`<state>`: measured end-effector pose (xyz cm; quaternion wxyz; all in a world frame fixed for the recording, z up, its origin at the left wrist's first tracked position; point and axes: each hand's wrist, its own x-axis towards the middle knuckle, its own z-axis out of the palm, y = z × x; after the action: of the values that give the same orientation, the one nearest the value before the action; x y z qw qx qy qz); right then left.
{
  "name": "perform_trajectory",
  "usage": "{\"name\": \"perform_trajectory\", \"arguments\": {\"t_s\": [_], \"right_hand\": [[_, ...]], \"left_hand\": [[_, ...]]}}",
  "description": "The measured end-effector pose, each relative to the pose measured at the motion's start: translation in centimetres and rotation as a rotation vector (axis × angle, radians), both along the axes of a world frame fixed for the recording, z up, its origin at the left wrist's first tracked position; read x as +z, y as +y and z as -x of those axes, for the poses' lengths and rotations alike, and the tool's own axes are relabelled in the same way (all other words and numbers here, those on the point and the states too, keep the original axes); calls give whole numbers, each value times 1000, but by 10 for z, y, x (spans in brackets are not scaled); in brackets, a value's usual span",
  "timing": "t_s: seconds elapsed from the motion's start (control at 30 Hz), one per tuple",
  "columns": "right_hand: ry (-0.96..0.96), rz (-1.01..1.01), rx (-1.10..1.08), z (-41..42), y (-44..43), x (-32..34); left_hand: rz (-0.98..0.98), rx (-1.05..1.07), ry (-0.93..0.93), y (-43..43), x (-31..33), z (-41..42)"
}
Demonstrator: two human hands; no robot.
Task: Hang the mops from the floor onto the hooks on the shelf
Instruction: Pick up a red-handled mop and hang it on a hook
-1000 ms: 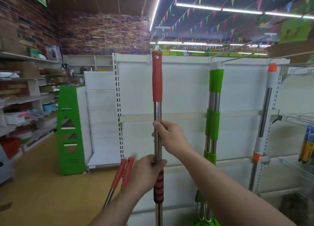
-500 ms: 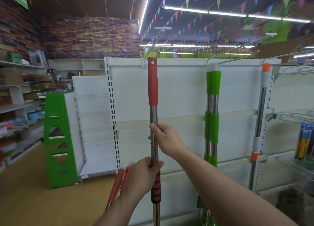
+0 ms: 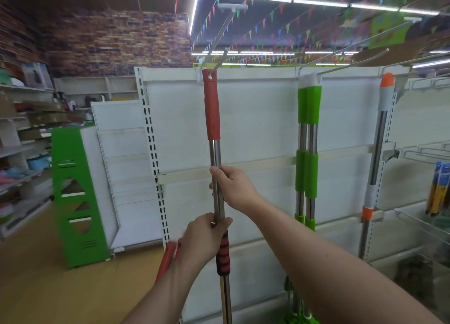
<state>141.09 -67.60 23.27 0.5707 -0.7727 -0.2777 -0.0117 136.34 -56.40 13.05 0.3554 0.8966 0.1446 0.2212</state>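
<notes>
At the white shelf [image 3: 255, 119], red-handled mop [image 3: 211, 109] held upright, its top at a hook [image 3: 220, 58]. Right hand [image 3: 233, 187] above and left hand [image 3: 202, 238] below, fingers curled round the steel shaft.

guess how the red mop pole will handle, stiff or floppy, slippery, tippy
Probably stiff: the red mop pole looks straight top to bottom. Likely slippery: right hand and left hand grip shiny bare steel, above the ribbed grip. Long and thin, so it may swing.
</notes>
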Motion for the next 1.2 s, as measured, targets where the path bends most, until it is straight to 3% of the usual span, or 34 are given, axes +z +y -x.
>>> {"name": "perform_trajectory", "arguments": {"t_s": [1.2], "right_hand": [[27, -44, -13, -58, 44, -2]], "left_hand": [[46, 1, -22, 41, -7, -65]]}}
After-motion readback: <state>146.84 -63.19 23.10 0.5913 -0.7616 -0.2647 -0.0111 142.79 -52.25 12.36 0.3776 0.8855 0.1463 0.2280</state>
